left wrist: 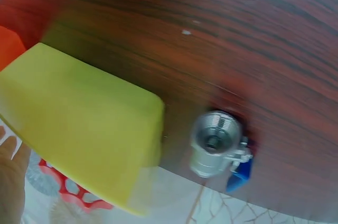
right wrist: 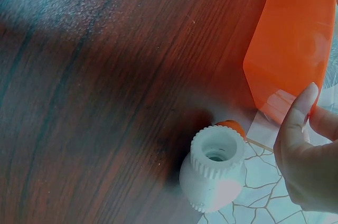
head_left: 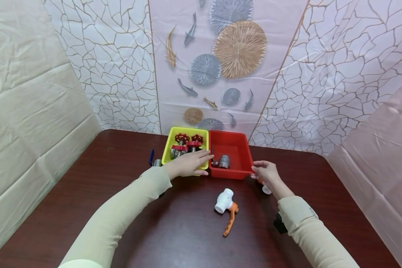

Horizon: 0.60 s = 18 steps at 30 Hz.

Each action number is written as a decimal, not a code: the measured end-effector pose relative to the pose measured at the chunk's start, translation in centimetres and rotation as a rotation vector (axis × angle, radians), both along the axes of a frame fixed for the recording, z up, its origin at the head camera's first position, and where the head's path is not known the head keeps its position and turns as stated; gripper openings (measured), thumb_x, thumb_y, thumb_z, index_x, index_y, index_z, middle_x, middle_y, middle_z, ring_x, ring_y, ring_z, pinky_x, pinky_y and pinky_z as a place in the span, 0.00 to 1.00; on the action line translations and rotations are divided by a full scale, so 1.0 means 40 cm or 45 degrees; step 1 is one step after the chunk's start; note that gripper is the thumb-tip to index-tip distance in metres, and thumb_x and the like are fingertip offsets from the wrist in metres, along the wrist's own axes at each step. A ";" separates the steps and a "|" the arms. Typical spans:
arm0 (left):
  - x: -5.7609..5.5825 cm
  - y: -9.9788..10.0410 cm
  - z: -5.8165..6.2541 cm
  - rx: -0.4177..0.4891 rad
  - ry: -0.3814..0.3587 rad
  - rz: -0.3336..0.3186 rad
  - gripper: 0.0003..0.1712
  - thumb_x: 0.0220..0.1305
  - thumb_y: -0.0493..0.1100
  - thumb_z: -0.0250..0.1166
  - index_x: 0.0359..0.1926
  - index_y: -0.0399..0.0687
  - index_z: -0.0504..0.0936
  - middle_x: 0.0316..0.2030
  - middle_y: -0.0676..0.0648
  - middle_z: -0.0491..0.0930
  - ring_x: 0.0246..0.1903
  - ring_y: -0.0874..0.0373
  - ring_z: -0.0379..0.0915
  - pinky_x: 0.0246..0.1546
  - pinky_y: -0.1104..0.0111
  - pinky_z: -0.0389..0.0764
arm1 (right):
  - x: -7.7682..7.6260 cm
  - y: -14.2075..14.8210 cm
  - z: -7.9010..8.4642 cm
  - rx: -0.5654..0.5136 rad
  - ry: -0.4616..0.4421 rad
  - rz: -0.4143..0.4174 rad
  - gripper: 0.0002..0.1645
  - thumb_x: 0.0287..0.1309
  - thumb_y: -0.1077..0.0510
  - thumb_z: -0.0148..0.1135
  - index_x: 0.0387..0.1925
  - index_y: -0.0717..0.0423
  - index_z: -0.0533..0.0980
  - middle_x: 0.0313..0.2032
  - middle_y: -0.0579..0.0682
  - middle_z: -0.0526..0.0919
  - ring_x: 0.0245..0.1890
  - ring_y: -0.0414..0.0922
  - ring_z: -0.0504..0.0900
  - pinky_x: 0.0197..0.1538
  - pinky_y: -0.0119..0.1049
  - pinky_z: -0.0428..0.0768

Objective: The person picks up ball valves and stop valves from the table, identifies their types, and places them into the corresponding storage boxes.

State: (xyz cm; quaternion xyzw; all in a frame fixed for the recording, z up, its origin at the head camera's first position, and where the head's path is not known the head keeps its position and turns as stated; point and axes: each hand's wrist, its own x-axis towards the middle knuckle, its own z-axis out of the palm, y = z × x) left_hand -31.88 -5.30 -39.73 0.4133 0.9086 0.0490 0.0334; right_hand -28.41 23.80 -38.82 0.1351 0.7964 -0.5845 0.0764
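Note:
My right hand pinches the front right corner of a red bin, thumb outside the wall. The right wrist view shows the thumb and fingers at its rim. Inside lie a metal valve body and a smaller metal part. My left hand reaches over the front of the yellow bin, fingers extended toward the red bin; whether it touches a rim I cannot tell. Several metal valves with red handwheels fill the yellow bin. The two bins stand side by side.
A white valve with an orange lever lies in front of the red bin. Another white valve stands beside my right hand. Left of the yellow bin is a metal valve with a blue handle. Patterned cloth walls enclose the brown table.

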 end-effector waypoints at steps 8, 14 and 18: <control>-0.007 -0.033 -0.023 -0.030 0.006 -0.073 0.49 0.61 0.66 0.55 0.74 0.53 0.45 0.75 0.49 0.40 0.74 0.48 0.33 0.73 0.53 0.45 | 0.002 0.002 0.003 -0.005 0.007 0.004 0.26 0.65 0.65 0.51 0.62 0.72 0.62 0.44 0.62 0.75 0.21 0.35 0.81 0.41 0.37 0.84; -0.015 -0.034 -0.040 -0.030 0.038 -0.138 0.49 0.60 0.65 0.57 0.74 0.52 0.47 0.75 0.48 0.43 0.74 0.49 0.34 0.72 0.52 0.45 | 0.003 0.001 0.002 -0.020 0.015 0.011 0.26 0.64 0.66 0.51 0.61 0.73 0.62 0.40 0.58 0.76 0.22 0.36 0.81 0.39 0.35 0.84; -0.027 -0.039 -0.045 -0.047 0.117 -0.199 0.48 0.61 0.65 0.57 0.74 0.50 0.48 0.74 0.46 0.46 0.74 0.49 0.38 0.72 0.52 0.48 | 0.003 0.000 0.001 -0.021 0.015 0.009 0.26 0.64 0.66 0.52 0.61 0.73 0.62 0.42 0.60 0.76 0.22 0.36 0.81 0.41 0.36 0.84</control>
